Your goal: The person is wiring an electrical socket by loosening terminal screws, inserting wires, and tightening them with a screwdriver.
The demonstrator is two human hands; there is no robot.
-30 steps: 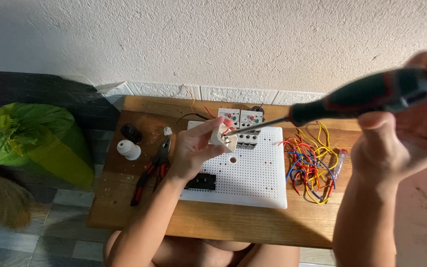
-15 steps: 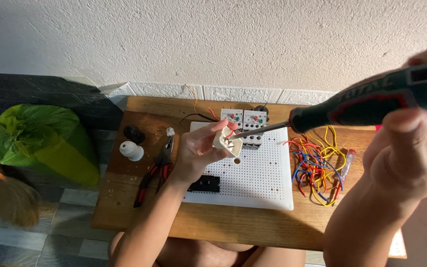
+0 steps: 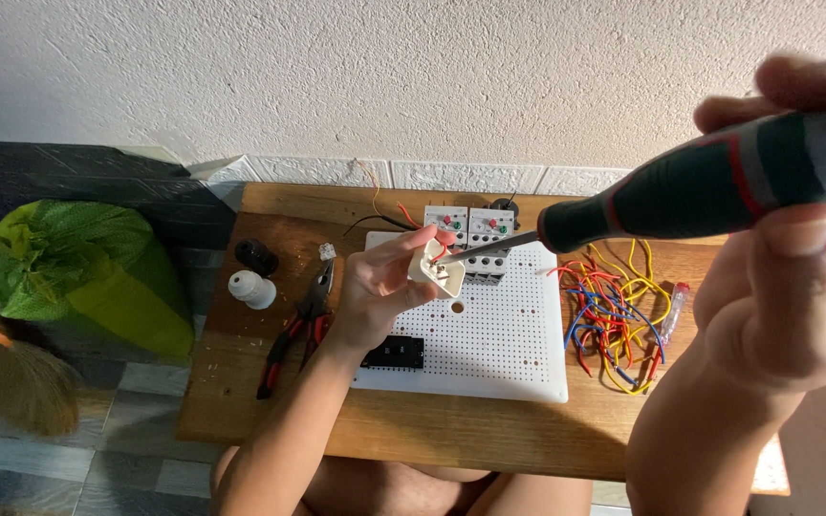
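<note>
Pliers point(image 3: 300, 325) and loose wires point(image 3: 614, 320) flank the pegboard point(image 3: 499, 349) on the counter point(image 3: 270, 406); my left hand point(image 3: 380, 291) pinches a white socket point(image 3: 435, 269) above it, right hand point(image 3: 795, 258) grips the screwdriver point(image 3: 690, 191), tip in the socket

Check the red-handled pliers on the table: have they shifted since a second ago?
No. The pliers lie at the same spot between the white bulb holder and the left edge of the white perforated board; only the camera view has shifted.

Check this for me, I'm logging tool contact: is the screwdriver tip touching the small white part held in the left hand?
Touching. The head view shows the screwdriver shaft ending right on the small white part, with no gap, in the left hand.
</note>
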